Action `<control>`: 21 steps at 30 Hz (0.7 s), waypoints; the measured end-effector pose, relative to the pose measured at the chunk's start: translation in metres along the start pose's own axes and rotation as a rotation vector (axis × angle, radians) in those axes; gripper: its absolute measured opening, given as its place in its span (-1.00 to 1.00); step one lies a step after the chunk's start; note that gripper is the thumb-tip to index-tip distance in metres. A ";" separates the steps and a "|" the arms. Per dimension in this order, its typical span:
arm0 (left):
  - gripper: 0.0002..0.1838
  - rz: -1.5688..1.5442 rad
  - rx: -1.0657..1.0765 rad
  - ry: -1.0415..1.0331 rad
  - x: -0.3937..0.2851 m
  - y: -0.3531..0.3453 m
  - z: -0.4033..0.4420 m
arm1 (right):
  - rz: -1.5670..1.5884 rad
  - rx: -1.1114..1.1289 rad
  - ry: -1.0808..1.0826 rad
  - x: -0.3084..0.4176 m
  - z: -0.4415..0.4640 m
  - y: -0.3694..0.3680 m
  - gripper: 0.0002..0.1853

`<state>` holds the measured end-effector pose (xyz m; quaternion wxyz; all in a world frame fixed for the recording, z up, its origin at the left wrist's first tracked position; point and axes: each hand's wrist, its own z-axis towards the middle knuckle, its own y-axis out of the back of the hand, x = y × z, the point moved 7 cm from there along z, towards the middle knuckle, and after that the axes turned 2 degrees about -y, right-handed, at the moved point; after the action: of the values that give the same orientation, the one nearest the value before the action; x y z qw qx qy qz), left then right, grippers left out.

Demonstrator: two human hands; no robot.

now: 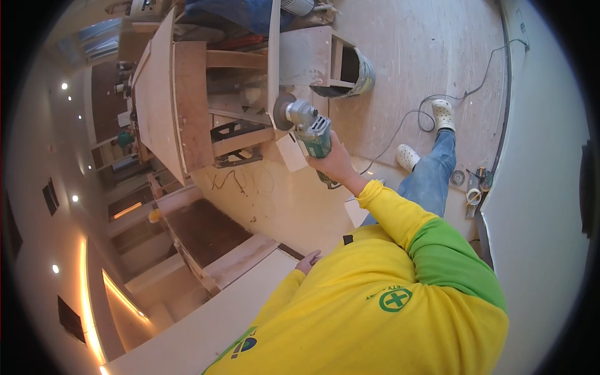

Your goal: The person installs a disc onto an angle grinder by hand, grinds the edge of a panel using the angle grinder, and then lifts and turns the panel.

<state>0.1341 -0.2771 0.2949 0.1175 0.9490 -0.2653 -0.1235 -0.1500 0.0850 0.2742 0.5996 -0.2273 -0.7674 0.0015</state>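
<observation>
My right hand (333, 164) is wrapped round the green body of an angle grinder (314, 134). The grinder's round disc (284, 111) is at the lower end of a long pale board edge (274, 59); I cannot tell whether they touch. A cord trails from near the grinder across the floor. My left hand (308, 261) is low beside my yellow shirt, partly hidden by it. Its visible fingers are stretched out, with nothing seen in them.
A wooden stool-like box (306, 56) leans by a dusty bucket (364, 74). The grinder's cord (400, 120) loops near my feet in white clogs (443, 114). A spare disc (458, 178) and small tools lie by the wall. Wooden cabinet frames (192, 103) stand on the left.
</observation>
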 end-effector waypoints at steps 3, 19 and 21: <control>-0.21 0.134 0.001 -0.018 -0.008 -0.002 -0.007 | 0.055 -0.017 -0.014 0.000 0.015 -0.002 -0.25; -0.15 -0.227 0.066 0.114 0.011 0.004 0.010 | 0.136 0.015 -0.088 -0.024 -0.004 -0.024 -0.22; -0.14 -0.180 0.037 0.111 0.006 0.003 0.005 | 0.259 0.020 -0.072 -0.025 -0.004 -0.029 -0.22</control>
<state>0.1366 -0.2835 0.2894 0.1030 0.9764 -0.1740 -0.0759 -0.1518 0.0496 0.2606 0.5685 -0.3185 -0.7526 0.0946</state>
